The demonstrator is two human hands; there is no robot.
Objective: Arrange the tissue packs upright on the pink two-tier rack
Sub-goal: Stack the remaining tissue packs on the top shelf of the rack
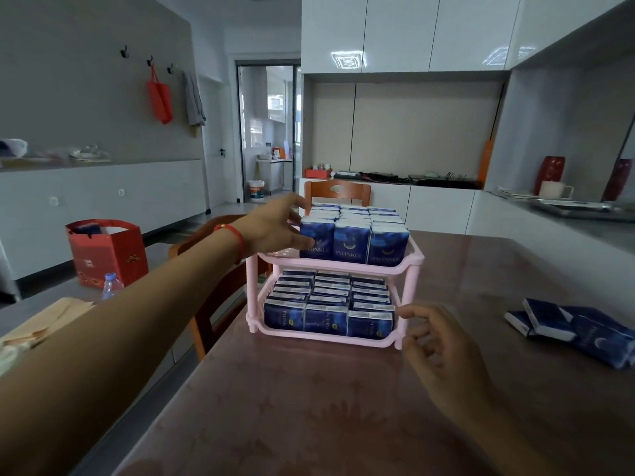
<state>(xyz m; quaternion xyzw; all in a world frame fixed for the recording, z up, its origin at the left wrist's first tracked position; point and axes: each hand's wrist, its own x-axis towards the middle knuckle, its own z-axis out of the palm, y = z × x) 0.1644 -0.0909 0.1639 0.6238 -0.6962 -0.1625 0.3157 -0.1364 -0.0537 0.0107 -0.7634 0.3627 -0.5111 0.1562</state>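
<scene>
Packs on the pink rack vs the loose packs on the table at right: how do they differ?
The dark blue tissue packs on the top tier of the pink plastic two-tier rack stand upright in tight rows; the loose dark blue tissue packs lie flat and askew on the brown table. The left hand touches the racked ones; nothing touches the loose ones. Both share the same blue wrapper.

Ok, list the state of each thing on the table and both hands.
Rack: upright, both tiers full.
Top packs: upright.
Bottom packs: upright.
Loose packs: lying flat, off the rack.
Left hand: grips the top-left pack.
Right hand: fingers curled at the rack's post; contact unclear.
</scene>
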